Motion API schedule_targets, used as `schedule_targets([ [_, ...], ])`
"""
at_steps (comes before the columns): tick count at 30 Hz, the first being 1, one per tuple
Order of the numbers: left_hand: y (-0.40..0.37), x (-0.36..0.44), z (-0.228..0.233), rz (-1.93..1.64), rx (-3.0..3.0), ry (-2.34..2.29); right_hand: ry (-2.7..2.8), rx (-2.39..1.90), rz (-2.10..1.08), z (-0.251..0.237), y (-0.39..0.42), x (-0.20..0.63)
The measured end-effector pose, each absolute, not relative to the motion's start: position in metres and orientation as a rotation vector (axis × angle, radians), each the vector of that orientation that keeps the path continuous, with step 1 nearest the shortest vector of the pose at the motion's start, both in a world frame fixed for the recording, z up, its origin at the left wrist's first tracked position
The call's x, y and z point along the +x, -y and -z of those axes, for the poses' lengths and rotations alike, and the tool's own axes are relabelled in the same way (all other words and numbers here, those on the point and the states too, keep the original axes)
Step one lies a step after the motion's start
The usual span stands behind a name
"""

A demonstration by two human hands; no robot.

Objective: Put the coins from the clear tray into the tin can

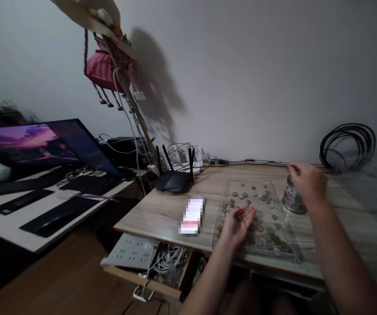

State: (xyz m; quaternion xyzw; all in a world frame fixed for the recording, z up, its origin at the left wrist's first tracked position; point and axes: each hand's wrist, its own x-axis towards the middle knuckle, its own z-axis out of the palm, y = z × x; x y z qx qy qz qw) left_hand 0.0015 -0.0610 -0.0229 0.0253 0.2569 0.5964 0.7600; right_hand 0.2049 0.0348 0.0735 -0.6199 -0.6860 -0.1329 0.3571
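So the left hand is palm-up and cupped loosely over a clear, flat plastic tray that sits on the pale wood-grain surface. There's what looks like 1 small brownish coin resting in that open palm, fingers relaxed and spread, not pinching anything. The rest of the loose round metal coins, a mix of silver and coppery ones, are scattered all over the tray floor.

The right hand is up over a small printed metal tin standing just beside the tray's right edge. It's motion-blurred, so I honestly can't tell if the fingers are pinched on a coin or just curled with nothing in them.

Handling-wise, my guess is these coins are hard, thin and a bit slick, light 1 at a time, and awkward to lift off smooth plastic since they lie flat. Best bet is probably sliding 1 to the tray wall or tipping an edge with a fingertip, then pinching it across the rim.

Off to the left there's a black wifi router with upright antennas, a small white box, and a lit monitor with a purple picture on the neighbouring desk.
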Motion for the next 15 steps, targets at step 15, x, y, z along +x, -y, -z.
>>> schedule_targets([
  [15, 0.062, 0.002, 0.025, -1.323, 0.092, -0.566, 1.687, -1.519, 0.366, -0.069, -0.051, 0.221],
])
